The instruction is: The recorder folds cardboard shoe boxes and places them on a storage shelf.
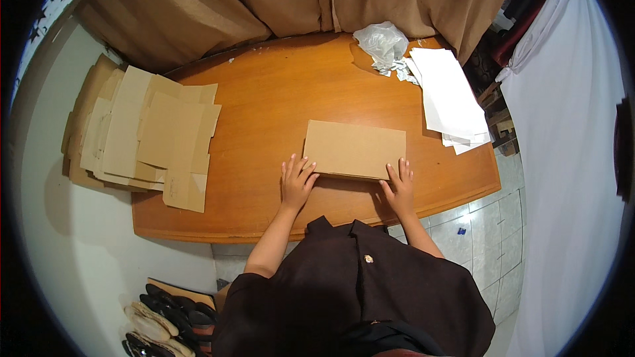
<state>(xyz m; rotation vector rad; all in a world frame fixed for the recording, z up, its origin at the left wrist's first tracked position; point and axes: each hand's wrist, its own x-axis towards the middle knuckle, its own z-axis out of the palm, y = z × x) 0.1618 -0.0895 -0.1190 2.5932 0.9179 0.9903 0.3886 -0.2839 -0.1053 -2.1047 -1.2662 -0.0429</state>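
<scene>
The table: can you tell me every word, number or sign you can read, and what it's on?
No words or numbers can be read.
Box: plain brown on top, no writing.
Papers: look blank.
Cardboard: any small marks are too faint to read.
Bag: nothing readable.
Shiny thing on the shirt: too small to read.

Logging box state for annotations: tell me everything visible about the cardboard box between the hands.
The cardboard box is plain brown, rectangular and wider than deep. Its top is one smooth, unbroken panel, so it looks closed; a narrow strip of its near side shows. It lies flat on the wooden table, slightly askew. The left hand has its fingers at the near left corner, the right hand at the near right. Its contents are hidden.
</scene>
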